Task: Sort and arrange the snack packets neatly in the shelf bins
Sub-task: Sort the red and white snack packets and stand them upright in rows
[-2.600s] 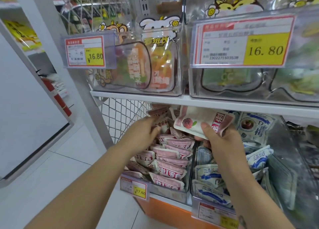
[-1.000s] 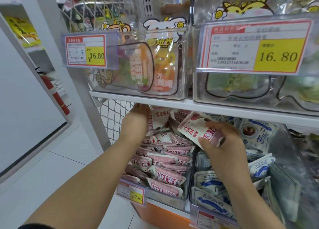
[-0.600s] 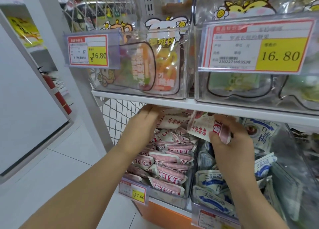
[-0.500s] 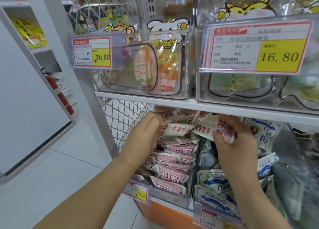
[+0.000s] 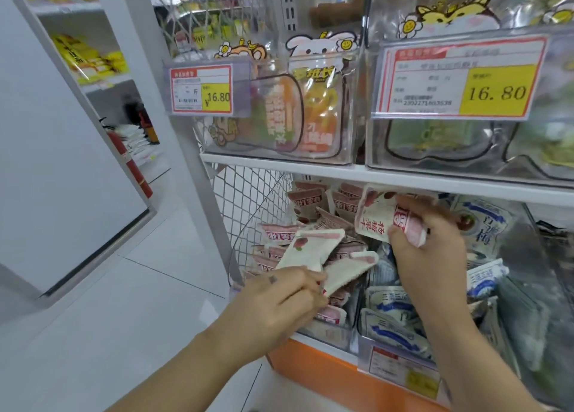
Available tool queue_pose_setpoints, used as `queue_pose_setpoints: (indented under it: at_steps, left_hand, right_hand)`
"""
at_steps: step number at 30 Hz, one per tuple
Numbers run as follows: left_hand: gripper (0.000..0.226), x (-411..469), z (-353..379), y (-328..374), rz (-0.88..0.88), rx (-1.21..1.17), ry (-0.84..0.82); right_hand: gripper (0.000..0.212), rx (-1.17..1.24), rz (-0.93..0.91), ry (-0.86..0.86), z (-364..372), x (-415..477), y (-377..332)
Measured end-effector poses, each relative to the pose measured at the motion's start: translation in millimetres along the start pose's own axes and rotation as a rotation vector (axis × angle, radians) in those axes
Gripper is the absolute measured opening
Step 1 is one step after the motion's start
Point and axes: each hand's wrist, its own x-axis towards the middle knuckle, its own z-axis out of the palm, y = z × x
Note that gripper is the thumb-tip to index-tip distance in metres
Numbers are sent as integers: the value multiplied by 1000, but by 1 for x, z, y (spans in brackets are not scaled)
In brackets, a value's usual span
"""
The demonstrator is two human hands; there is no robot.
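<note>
Over the lower bin (image 5: 323, 334), left grip (image 5: 279, 306) holds two white packets (image 5: 310, 250). Right grip (image 5: 431, 256) pinches one red-lettered packet (image 5: 379, 222) just beneath the shelf (image 5: 310, 169).

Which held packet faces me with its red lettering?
The packet in the right hand, just under the shelf: red characters run down it. The two packets in the left hand show mostly white faces.

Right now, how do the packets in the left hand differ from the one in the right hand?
Left packets, two fanned in the left hand, show mostly blank white; the right packet, in the right hand, shows red print. Left packets sit low over the bin; right packet is up by the shelf edge. Both are white with pink trim.
</note>
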Motion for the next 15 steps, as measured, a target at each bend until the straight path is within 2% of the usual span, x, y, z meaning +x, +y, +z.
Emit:
queue_pose_setpoints:
  at_steps: [6,15]
  left_hand:
    - [11,3,-1,0,-93,-33,-61]
    - [67,8,5,1,-443,-27,-332]
  right_hand:
    - [36,0,-29,-21,5,-3,-2]
    - [32,30,28,-33,13,-4,-1]
